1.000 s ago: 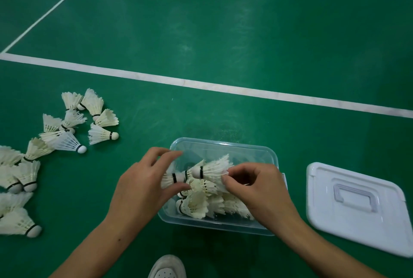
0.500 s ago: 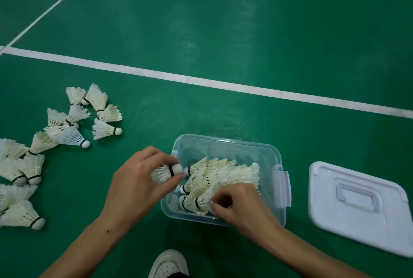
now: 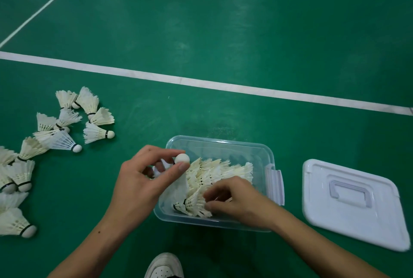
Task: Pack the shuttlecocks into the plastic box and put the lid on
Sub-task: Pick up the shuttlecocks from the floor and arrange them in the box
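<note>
Item: clear plastic box (image 3: 220, 147), open, on the floor in front of the person; part filled with shuttlecocks (image 3: 220, 171) lying in rows.

Left hand (image 3: 139, 185): pinched one shuttlecock (image 3: 181, 158) by its cork end, at the box's left rim.

Right hand (image 3: 237, 199): fingers curled into the feathers inside the box; grip blurred, apparently pinching one.

Lid (image 3: 350, 202): flat on the floor, right of the box, apart from it.

Loose shuttlecocks (image 3: 64, 125): scattered at left, unpacked.

Risks, as judged: crushed feathers if pressed hard; rows toppling if the held one were pushed in crooked; lid not seating over an overfilled box.

Surface: green court floor (image 3: 223, 20), white lines (image 3: 201, 82); a white shoe (image 3: 164, 266) at bottom edge.
</note>
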`<move>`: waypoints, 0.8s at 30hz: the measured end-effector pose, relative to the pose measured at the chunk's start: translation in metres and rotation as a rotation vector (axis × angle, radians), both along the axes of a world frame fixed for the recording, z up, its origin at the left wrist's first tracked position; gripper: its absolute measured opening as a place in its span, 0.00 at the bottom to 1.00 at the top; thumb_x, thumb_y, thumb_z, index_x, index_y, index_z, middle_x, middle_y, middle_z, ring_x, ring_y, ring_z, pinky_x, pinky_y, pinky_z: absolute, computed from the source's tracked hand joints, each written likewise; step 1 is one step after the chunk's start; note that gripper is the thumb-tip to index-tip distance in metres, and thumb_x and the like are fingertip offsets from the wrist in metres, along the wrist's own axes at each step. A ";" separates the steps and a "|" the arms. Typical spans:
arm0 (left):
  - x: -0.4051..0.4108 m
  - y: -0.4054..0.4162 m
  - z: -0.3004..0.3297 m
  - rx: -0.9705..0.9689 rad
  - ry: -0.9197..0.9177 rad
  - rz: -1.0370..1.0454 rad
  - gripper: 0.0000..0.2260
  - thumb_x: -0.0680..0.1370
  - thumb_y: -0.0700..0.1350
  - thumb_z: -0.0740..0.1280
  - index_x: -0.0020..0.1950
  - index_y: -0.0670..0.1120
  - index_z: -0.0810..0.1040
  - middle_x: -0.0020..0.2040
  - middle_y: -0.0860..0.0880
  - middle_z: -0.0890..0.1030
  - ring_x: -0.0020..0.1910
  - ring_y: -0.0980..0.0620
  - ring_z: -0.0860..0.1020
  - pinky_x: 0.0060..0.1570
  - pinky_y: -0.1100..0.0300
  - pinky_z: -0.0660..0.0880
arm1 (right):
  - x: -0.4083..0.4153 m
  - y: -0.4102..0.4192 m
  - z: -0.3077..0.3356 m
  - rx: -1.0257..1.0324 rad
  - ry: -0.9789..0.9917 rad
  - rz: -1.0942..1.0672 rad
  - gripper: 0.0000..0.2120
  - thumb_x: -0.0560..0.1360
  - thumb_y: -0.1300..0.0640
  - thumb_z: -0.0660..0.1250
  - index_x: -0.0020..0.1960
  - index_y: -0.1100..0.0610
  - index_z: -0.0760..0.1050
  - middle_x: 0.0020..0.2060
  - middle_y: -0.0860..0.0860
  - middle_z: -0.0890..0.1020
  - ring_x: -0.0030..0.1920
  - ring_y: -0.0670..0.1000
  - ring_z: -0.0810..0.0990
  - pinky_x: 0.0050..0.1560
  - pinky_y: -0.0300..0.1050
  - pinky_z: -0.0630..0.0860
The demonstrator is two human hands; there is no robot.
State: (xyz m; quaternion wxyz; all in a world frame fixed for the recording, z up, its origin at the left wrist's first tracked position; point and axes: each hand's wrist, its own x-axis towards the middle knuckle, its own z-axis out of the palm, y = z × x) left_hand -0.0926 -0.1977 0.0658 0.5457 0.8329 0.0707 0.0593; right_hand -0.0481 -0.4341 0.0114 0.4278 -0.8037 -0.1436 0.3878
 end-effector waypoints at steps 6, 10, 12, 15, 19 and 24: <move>0.005 -0.022 0.006 -0.185 -0.016 0.097 0.09 0.71 0.45 0.79 0.51 0.50 0.87 0.47 0.53 0.88 0.43 0.55 0.85 0.46 0.65 0.80 | 0.009 -0.011 0.025 0.254 0.238 -0.299 0.11 0.80 0.55 0.73 0.60 0.58 0.83 0.52 0.51 0.89 0.56 0.54 0.87 0.59 0.55 0.84; 0.006 -0.025 0.004 -0.152 -0.012 0.040 0.09 0.72 0.45 0.79 0.50 0.51 0.86 0.47 0.54 0.88 0.46 0.52 0.86 0.49 0.62 0.81 | 0.012 -0.010 0.030 0.438 0.377 -0.474 0.10 0.80 0.65 0.70 0.60 0.62 0.83 0.56 0.61 0.86 0.57 0.60 0.86 0.58 0.56 0.84; 0.004 -0.021 -0.001 -0.067 -0.001 0.012 0.09 0.72 0.46 0.80 0.50 0.53 0.85 0.47 0.55 0.88 0.47 0.53 0.86 0.50 0.63 0.80 | 0.014 -0.012 0.029 0.493 0.379 -0.562 0.12 0.77 0.69 0.70 0.60 0.65 0.82 0.56 0.66 0.84 0.55 0.60 0.86 0.55 0.54 0.84; 0.000 -0.014 -0.012 0.057 0.056 -0.093 0.09 0.72 0.49 0.79 0.50 0.55 0.84 0.47 0.58 0.87 0.48 0.56 0.85 0.48 0.62 0.78 | 0.012 -0.018 0.030 0.467 0.257 -0.542 0.08 0.76 0.64 0.75 0.55 0.62 0.84 0.52 0.61 0.86 0.52 0.57 0.86 0.55 0.54 0.85; -0.005 0.002 -0.029 0.426 0.054 -0.383 0.14 0.73 0.61 0.77 0.56 0.61 0.81 0.52 0.65 0.83 0.52 0.61 0.82 0.48 0.58 0.79 | 0.001 -0.024 0.026 0.219 -0.120 -0.412 0.02 0.78 0.57 0.76 0.47 0.53 0.84 0.41 0.51 0.87 0.42 0.47 0.84 0.46 0.41 0.82; 0.005 0.018 -0.045 0.968 -0.025 -0.636 0.25 0.67 0.66 0.78 0.61 0.61 0.79 0.54 0.63 0.82 0.53 0.53 0.78 0.46 0.56 0.70 | -0.020 -0.033 0.019 -0.012 -0.339 -0.314 0.06 0.78 0.55 0.75 0.44 0.48 0.81 0.34 0.41 0.82 0.36 0.43 0.80 0.39 0.31 0.72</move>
